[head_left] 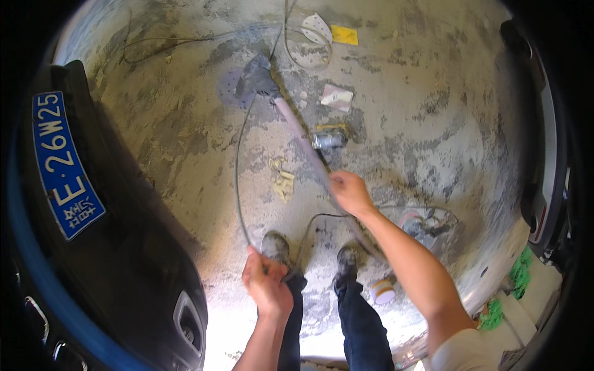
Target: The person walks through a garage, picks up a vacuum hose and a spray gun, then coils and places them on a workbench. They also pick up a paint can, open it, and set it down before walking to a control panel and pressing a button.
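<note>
A long-handled sander lies across the middle of the floor, its grey head [257, 77] farthest from me beside a round dusty disc [229, 88]. From the head a pale pinkish pole [297, 131] slants down toward my right. My right hand [351, 193] is closed around this pole at its nearer part. A thin grey cord [237, 167] comes down from beside the head, and my left hand [267, 281] pinches it above my left shoe. Below the right hand, the pole continues as a darker, blurred length behind my forearm.
A dark car bumper [124, 247] bends along the left, another car [544, 142] along the right. The stained floor carries a clear packet [329, 140], a white-and-pink packet [337, 98], a yellow sheet [344, 35], crumpled scraps [283, 185], looped cord and a tape roll [382, 292] near my feet.
</note>
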`<action>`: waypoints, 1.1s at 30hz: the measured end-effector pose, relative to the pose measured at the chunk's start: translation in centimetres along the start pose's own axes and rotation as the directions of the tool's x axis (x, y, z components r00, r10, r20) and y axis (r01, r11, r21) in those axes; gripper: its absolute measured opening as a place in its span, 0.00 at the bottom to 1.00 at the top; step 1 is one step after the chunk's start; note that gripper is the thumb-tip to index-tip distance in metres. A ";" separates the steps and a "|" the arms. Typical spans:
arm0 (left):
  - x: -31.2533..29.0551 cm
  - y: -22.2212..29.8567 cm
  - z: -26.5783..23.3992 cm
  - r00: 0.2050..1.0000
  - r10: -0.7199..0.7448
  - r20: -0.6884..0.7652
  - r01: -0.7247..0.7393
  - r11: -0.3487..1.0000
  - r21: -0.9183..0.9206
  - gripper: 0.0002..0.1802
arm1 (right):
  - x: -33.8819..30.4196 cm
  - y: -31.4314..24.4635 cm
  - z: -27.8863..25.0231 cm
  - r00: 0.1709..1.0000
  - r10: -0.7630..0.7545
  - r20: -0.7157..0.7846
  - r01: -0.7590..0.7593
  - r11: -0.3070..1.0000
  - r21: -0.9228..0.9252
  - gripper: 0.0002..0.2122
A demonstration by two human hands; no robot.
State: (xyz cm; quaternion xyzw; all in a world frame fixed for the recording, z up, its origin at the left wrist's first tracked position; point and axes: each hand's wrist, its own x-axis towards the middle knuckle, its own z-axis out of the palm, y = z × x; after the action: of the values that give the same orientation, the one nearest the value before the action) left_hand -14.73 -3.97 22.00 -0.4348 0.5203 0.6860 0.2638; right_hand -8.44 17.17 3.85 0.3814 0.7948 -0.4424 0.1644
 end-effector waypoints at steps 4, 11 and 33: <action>4.9 -0.2 -4.4 0.999 0.004 -0.036 -0.001 0.997 0.077 0.23 | 9.1 -0.7 7.9 0.975 0.210 -0.076 -0.222 0.875 -0.431 0.27; 8.3 -0.3 -8.9 0.995 0.097 -0.037 -0.086 0.972 0.220 0.19 | 3.9 -1.1 11.6 0.981 -0.124 -0.149 0.055 0.916 -0.398 0.21; -16.6 -9.0 4.8 0.791 -0.292 0.537 0.046 0.904 0.424 0.19 | -10.8 -13.9 -18.1 0.889 0.135 0.438 -0.439 0.531 0.725 0.35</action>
State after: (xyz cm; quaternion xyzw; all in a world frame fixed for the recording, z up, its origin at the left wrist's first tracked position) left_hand -0.94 4.97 32.44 -0.1847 0.4963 0.6421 0.5544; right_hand -10.46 22.77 28.36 0.4612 0.3904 -0.7775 0.1743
